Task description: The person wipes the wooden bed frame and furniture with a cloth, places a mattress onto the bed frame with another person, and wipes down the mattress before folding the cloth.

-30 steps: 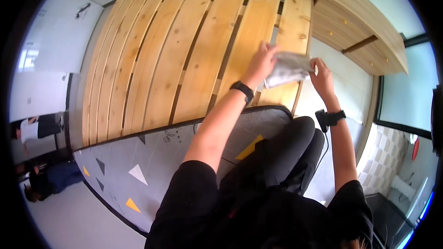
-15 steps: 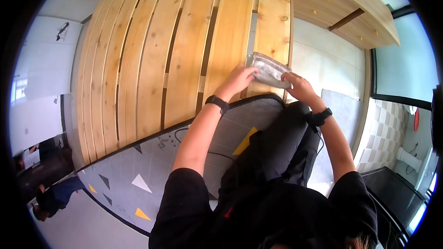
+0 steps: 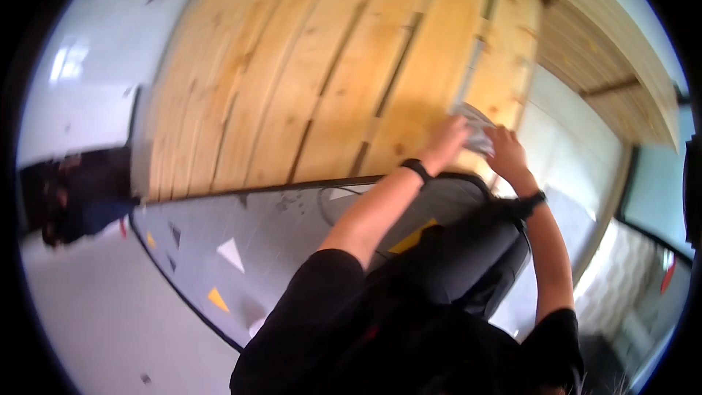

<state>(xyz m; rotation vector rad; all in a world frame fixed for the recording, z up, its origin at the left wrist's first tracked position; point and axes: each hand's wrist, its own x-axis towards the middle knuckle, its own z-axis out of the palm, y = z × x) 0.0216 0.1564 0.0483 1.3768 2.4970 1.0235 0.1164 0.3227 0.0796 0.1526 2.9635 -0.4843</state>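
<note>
A silvery-grey pouch (image 3: 479, 135), see-through in parts, is held low over the slatted wooden bed base (image 3: 351, 88). My left hand (image 3: 446, 140) has its fingers closed on the pouch's left side. Opposite it, my right hand (image 3: 510, 153) grips the right end. Both hands are blurred by motion, and their fingers cover much of the pouch, so I cannot make out its contents. A dark band circles each wrist.
A grey mat (image 3: 292, 241) with white and yellow triangles lies on the floor along the slats. A wooden cabinet (image 3: 599, 51) stands at the far right. A person in dark clothes (image 3: 88, 201) is at the far left.
My view has swung, shifting the slats and hands rightward in the picture. My hands are closer together, and the pouch looks narrower and more crumpled between them.
</note>
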